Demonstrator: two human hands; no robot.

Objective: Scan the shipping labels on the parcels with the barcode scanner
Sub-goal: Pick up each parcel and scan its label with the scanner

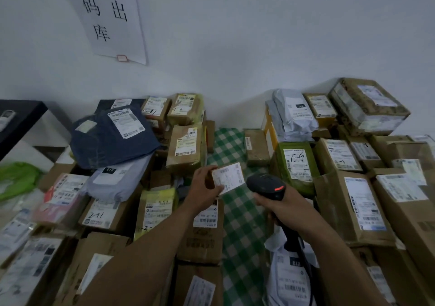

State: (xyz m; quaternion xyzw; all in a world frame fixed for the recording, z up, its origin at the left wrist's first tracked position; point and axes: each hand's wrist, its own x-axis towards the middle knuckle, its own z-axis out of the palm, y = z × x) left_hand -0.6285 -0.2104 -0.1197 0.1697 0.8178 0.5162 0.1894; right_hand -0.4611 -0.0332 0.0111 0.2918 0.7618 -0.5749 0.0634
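Note:
My left hand (204, 188) pinches a small flat parcel with a white shipping label (228, 177), holding it up over the checked cloth with the label facing me. My right hand (280, 204) grips the handle of a black barcode scanner (266, 185), whose head sits just right of the label and shows a red light on top. Its cable (303, 258) runs down toward me. Many labelled parcels lie on both sides.
Brown cardboard boxes (353, 202) and grey mailers (292, 115) are piled at the right; a blue bag (110, 136), boxes and yellow mailers (155, 209) at the left. A green-and-white checked cloth (242, 225) shows between the piles. A black shelf (21, 117) stands far left, a white wall behind.

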